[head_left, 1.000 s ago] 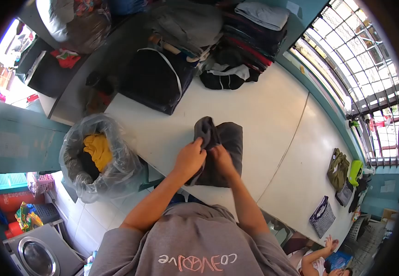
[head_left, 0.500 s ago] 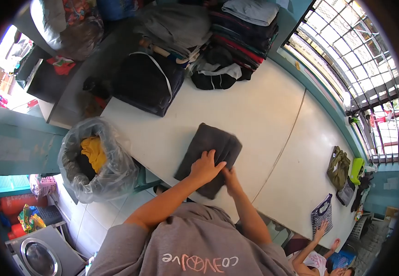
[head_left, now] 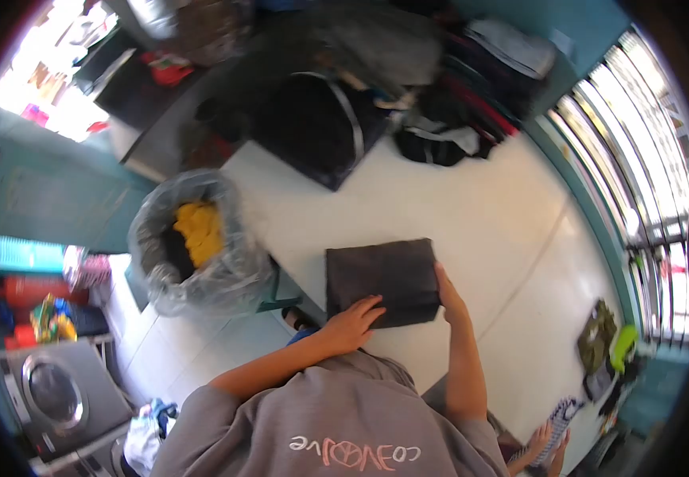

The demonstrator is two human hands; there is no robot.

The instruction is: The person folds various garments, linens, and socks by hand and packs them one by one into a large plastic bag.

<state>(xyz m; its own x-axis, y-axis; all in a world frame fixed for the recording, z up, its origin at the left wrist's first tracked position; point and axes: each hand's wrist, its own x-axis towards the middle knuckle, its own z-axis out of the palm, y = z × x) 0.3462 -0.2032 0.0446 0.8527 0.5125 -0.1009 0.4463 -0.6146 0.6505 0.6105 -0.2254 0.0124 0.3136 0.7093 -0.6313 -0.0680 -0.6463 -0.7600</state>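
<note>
A dark grey folded cloth (head_left: 382,278) lies on the white table as a neat rectangle; its exact kind does not show. My left hand (head_left: 350,324) rests on its near left part, fingers stretched over the top. Along the right edge, my right hand (head_left: 453,298) grips the cloth, with some fingertips hidden at its side. Left of the table stands a clear plastic bag (head_left: 149,258) with its mouth wide, holding a yellow cloth (head_left: 199,232).
Dark folded clothes (head_left: 312,131) and a stack with a grey garment (head_left: 511,48) line the table's far side. A co-worker's hands (head_left: 547,445) hold striped cloth (head_left: 563,415) at lower right. A washing machine (head_left: 58,393) stands lower left.
The folded cloth has turned so its long edges lie nearly level. My right hand has moved to its right edge, my left hand to its near side. The head view has shifted.
</note>
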